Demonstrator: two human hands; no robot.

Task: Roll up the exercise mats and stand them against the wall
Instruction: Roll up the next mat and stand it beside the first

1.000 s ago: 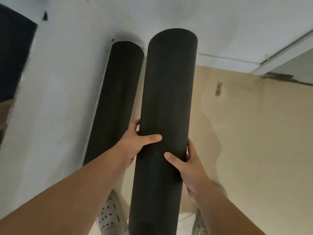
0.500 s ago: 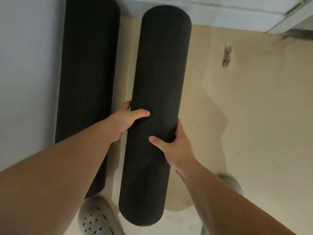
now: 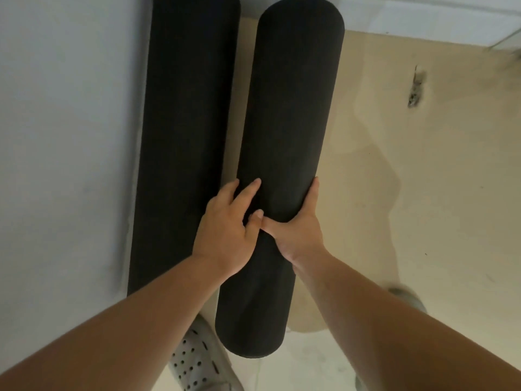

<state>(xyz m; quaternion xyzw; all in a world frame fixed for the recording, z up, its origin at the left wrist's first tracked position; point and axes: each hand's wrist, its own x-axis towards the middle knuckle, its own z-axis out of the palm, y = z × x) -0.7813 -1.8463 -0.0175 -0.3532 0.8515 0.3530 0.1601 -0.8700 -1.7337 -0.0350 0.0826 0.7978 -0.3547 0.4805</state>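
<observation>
Currently | held mat (image 3: 287, 108): rolled, upright, just beside 2nd rolled mat (image 3: 186, 122) leaning on wall (image 3: 70, 136) | R hand (image 3: 298, 232): grips held mat mid-length, thumb across front | L hand (image 3: 222, 230): fingers spread flat on it.

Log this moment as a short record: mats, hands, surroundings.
held mat: black, rolled, the right one of two, between both hands
second mat: black, rolled, along the white wall, no hand on it
gap: a narrow strip shows between the mats at their far ends
left hand: rests on the held mat's left side, fingers fairly straight
right hand: grips the held mat's right side, thumb across its front
shoe: pale, perforated, by the held mat's near end
</observation>
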